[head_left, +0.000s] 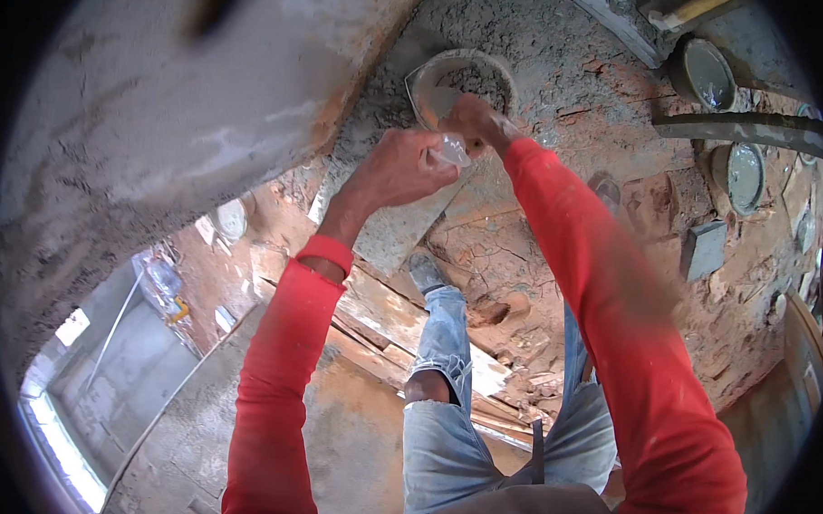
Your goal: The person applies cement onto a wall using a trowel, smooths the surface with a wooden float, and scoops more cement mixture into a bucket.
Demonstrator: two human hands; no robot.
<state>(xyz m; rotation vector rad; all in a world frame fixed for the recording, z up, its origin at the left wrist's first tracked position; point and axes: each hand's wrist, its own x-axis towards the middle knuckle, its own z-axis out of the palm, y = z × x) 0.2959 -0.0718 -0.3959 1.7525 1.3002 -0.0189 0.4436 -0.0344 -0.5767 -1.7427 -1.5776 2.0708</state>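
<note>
My left hand (401,171) is closed, with a crumpled, clear plastic piece (451,151) showing at its fingertips. Just right of it, my right hand (475,121) is wrapped around a trowel; its grey blade (440,100) reaches over the near left part of a round bucket (502,72). Dark grey mortar (475,78) lies inside the bucket. Both hands are close together at the bucket's near rim. Most of the trowel's handle is hidden by the right hand.
A large grey cement-covered slab (190,95) fills the upper left. At right stand two buckets with greyish liquid, one upper (711,75) and one lower (745,180), near a grey block (704,250). Wooden planks (373,310) lie by my feet on rough, reddish ground.
</note>
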